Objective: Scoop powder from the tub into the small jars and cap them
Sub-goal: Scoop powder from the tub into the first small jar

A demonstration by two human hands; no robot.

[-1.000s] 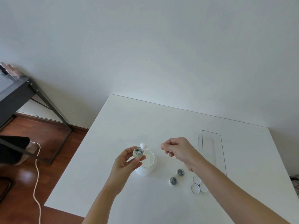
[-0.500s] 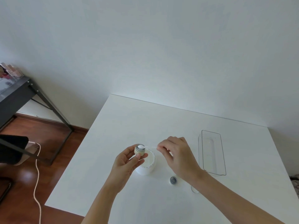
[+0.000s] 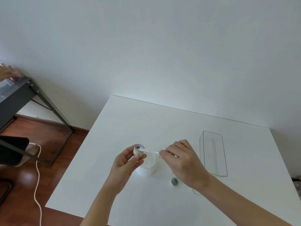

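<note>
Clutter is sparse on the white desk point(image 3: 146, 121): a clear tray point(image 3: 213, 154) near its right edge, one open jar point(image 3: 174, 181) beside the right hand point(image 3: 184, 162). That hand pinches a thin spoon point(image 3: 152, 151), tipping white powder into the small jar point(image 3: 139, 149) gripped by the left hand point(image 3: 125, 165), above the white tub point(image 3: 147, 165).

On the table point(image 3: 162, 121), the tub point(image 3: 147, 167) sits near frame centre. The left hand point(image 3: 124, 165) holds a small jar point(image 3: 138, 150) above the tub's upper-left rim; the right hand point(image 3: 182, 162) lies to the tub's right. A second jar point(image 3: 174, 181) stands lower right of the tub, the tray point(image 3: 224, 160) further right.
</note>
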